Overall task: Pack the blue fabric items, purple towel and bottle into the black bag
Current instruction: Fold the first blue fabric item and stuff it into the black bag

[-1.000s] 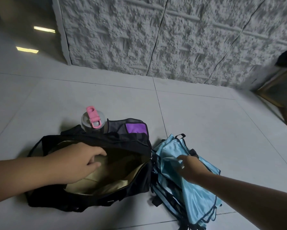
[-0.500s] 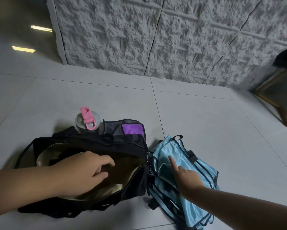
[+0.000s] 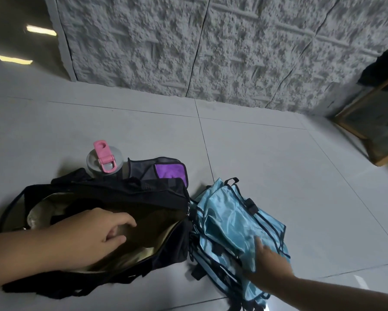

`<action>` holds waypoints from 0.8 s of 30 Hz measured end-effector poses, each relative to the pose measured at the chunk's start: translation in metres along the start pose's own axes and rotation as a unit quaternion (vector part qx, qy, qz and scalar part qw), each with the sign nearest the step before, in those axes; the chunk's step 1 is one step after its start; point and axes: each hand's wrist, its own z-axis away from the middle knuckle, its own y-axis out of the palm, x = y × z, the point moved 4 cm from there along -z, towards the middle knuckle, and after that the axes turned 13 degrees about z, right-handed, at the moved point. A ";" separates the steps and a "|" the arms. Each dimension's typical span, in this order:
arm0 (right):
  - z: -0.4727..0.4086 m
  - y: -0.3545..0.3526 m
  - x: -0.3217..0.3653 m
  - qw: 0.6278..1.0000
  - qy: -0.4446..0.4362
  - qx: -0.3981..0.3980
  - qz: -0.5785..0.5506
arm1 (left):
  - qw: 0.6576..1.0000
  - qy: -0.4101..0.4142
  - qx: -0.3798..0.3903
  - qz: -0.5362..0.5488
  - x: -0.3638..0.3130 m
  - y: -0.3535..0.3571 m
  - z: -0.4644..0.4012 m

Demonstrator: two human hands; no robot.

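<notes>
Shiny light-blue fabric items [image 3: 229, 223], dark-trimmed, piled at 5 o'clock against open black bag [image 3: 143, 198] at 8. Right hand [image 3: 269, 261] on pile, one finger straight; left hand [image 3: 94, 234] curled inside bag; both grips unclear.

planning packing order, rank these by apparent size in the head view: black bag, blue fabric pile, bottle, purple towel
1. black bag
2. blue fabric pile
3. bottle and purple towel: both sit partly hidden behind the bag and their visible parts look alike, so they are left unranked.

Dim bluish light, two glare streaks [image 3: 41, 30] upper left, bowed edges
</notes>
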 end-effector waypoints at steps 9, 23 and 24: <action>-0.005 -0.020 -0.004 0.989 -0.055 0.020 0.138 | 1.000 0.000 0.013 0.001 -0.001 0.001 0.002; -0.008 -0.007 -0.040 0.988 -0.037 0.106 -0.103 | 0.992 0.104 0.051 0.055 -0.146 0.036 -0.081; -0.008 -0.008 -0.045 0.986 -0.019 0.106 -0.124 | 0.993 0.086 0.054 0.065 -0.152 0.048 -0.098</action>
